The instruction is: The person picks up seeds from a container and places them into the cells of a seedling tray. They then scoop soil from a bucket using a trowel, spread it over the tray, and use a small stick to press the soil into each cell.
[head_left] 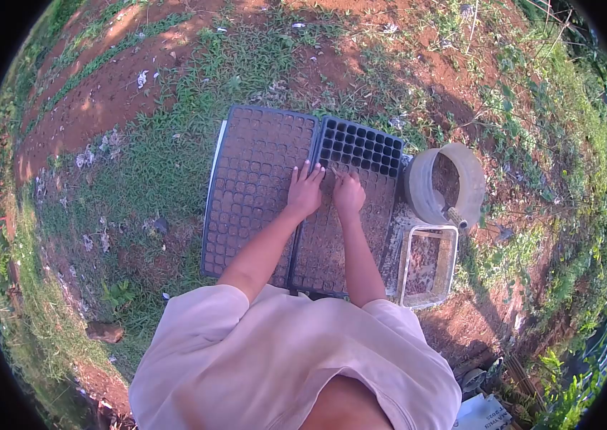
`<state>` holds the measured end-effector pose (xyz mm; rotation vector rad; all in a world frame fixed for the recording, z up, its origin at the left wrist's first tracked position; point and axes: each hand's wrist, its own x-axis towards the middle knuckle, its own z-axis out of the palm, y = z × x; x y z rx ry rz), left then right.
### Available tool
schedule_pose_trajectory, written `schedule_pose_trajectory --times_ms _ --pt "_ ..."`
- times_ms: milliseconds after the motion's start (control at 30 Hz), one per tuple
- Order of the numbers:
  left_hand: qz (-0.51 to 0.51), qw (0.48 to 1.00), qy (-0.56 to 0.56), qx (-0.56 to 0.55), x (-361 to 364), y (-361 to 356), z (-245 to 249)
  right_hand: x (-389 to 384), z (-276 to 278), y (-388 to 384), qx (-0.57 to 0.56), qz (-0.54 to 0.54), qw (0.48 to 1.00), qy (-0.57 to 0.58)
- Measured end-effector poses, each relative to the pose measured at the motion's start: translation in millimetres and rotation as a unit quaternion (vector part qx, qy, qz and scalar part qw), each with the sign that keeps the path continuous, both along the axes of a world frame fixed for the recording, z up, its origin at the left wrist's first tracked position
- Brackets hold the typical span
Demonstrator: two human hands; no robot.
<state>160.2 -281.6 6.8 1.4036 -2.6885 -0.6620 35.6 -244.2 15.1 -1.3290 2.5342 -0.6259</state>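
Two black seedling trays lie side by side on the ground in front of me. The left seedling tray [244, 188] has its cells filled with brown soil. In the right seedling tray [371, 208], soil fills the nearer cells, while the black cells at the far end hold none. My left hand [306, 190] rests open and flat, fingers stretched, over the border between the two trays. My right hand [349, 193] is closed, its fingertips pressed together at the soil just short of the bare cells. Whatever its fingers hold is too small to make out.
Right of the trays stands a round translucent container [422, 179] with a handle-like piece [455, 217] at its near side. Closer to me sits a rectangular light-coloured basin [449, 269] with dark bits inside. Grass and red soil surround everything; a stone [105, 332] lies at lower left.
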Motion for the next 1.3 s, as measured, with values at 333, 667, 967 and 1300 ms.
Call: schedule_pose_trajectory --times_ms 333,667,967,1300 --pt "0.001 1.000 -0.003 0.016 0 -1 -1 -4 2 2 -0.041 0.001 0.998 -0.037" --pt "-0.005 1.000 -0.004 -0.002 3 1 -1 -7 -18 22 -0.127 -0.037 0.990 -0.045" --pt "0.043 0.998 0.038 -0.032 2 16 -4 -13 -3 74 -0.118 -0.124 0.985 0.011" --pt "0.057 0.989 0.139 -0.005 -12 95 12 -45 8 141 -0.069 -0.102 0.992 0.027"
